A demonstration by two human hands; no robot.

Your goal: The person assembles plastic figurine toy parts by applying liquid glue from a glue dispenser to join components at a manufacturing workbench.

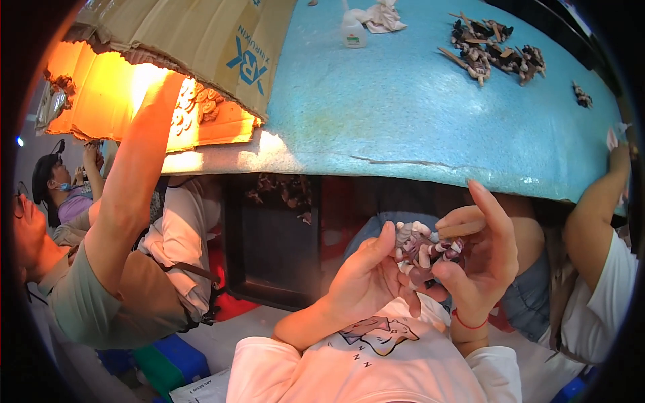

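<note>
Just in front of my chest, below the table edge, I hold a small figurine [418, 252] with pale limbs and dark purple parts. My left hand [369, 272] is closed on its left side, thumb up against it. On the other side, my right hand [485, 258] grips the figurine between thumb and fingers, the index finger stretched upward. A flat wooden stick [462, 230] juts from the figurine toward my right fingers. The fingertips behind the figurine are partly hidden.
Ahead is a blue-covered table [403, 114] bearing figurines with wooden sticks [494, 50], a lone figurine [582, 95], a white bottle [353, 32] and crumpled tissue [384, 16]. A co-worker's arm [138, 161] reaches into a lit cardboard box [222, 50]. A black tray [272, 255] holds more figurines. Another person's arm [594, 195] is at right.
</note>
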